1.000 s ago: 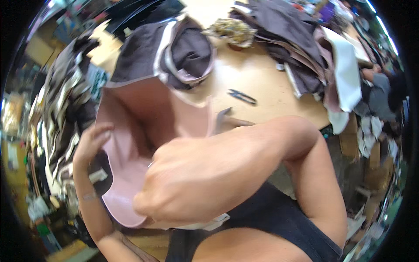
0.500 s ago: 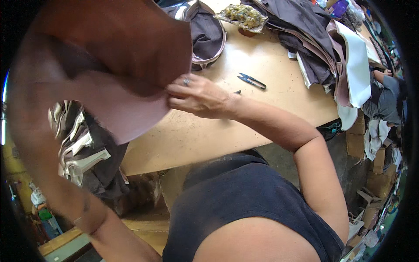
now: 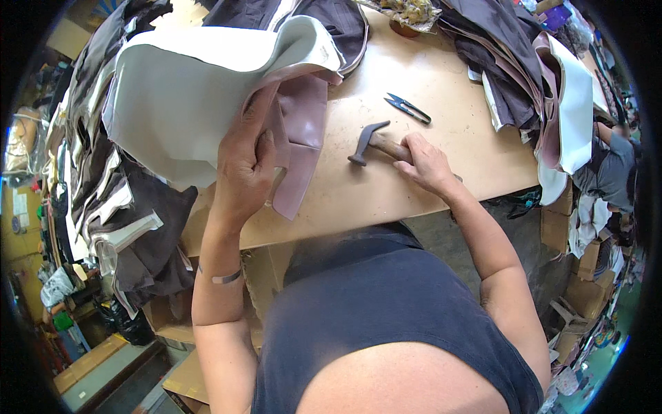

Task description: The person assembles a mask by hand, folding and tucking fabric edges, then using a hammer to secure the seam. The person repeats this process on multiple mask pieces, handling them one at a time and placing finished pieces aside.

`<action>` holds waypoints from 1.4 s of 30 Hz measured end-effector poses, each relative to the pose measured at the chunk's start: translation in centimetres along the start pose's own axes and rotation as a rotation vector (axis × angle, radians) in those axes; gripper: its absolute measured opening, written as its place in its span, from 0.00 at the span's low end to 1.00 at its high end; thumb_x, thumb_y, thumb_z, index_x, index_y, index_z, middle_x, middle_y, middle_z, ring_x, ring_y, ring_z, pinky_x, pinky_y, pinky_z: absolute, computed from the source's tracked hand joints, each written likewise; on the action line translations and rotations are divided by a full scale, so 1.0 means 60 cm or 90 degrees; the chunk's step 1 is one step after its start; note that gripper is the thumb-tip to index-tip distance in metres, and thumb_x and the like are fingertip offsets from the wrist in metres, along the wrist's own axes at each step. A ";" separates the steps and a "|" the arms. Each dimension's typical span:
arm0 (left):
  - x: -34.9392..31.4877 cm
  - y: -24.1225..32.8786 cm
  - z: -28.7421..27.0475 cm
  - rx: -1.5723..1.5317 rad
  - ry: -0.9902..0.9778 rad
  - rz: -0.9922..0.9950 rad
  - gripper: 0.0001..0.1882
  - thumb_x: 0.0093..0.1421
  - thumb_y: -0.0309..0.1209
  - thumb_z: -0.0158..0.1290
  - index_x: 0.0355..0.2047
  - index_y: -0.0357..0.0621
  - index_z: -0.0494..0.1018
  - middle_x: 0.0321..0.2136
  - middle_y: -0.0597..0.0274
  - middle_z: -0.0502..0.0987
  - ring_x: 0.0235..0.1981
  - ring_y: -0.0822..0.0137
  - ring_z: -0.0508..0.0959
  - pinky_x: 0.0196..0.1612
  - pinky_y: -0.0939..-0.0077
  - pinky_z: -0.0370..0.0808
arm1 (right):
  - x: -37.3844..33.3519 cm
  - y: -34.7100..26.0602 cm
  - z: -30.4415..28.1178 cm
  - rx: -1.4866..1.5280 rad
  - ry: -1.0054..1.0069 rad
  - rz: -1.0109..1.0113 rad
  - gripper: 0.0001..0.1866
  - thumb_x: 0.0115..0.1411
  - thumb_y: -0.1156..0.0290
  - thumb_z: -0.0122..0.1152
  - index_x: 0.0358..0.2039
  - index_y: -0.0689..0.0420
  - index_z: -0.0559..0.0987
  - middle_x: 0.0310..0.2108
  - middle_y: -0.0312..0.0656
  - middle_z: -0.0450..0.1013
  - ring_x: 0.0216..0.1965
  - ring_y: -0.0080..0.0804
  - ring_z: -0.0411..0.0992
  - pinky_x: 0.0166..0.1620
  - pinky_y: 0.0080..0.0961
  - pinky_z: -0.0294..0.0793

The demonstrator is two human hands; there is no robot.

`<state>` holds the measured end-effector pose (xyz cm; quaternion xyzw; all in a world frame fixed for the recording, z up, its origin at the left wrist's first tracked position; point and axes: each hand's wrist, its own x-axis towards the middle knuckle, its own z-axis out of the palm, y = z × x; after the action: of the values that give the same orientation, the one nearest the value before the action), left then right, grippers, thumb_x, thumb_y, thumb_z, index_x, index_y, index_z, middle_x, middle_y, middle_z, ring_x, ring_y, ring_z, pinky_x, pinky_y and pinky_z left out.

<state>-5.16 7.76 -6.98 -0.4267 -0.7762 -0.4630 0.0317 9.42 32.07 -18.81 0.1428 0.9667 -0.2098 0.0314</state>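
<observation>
A large leather-like piece [image 3: 183, 103], white on one face and dusty pink on the other, bends over the left part of the table. My left hand [image 3: 245, 165] is closed on its pink edge, the fingers partly hidden in the folds. A stitched seam crosses the pink flap that hangs toward the table's front. My right hand [image 3: 426, 164] grips the wooden handle of a hammer [image 3: 386, 145]; its dark metal head lies at or just above the tabletop, pointing left. Just beyond the hammer, dark thread snips [image 3: 408, 109] rest on the table.
Stacked dark fabric pieces [image 3: 124, 221] with white edges hang off the table's left side. More dark pieces [image 3: 493, 62] lie at the far right, beside a white-and-pink panel [image 3: 569, 103]. A plastic-wrapped bundle [image 3: 412, 12] stands at the back of the tan table [image 3: 455, 159].
The leather piece has come down from in front of the camera and now shows its white face. My right hand has left its edge, moved right and taken the hammer.
</observation>
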 end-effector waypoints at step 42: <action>-0.036 0.056 -0.124 0.405 0.272 0.059 0.16 0.47 0.21 0.51 0.39 0.38 0.71 0.36 0.50 0.70 0.33 0.57 0.72 0.37 0.72 0.68 | 0.186 -0.239 -0.106 0.140 0.346 -0.444 0.39 0.41 0.66 0.63 0.55 0.53 0.58 0.51 0.48 0.60 0.53 0.42 0.58 0.54 0.34 0.57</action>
<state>-4.03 1.52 -1.38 -0.3236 -0.8370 -0.2754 0.3446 -5.43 25.11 -8.69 -0.1387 0.9022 -0.2643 -0.3112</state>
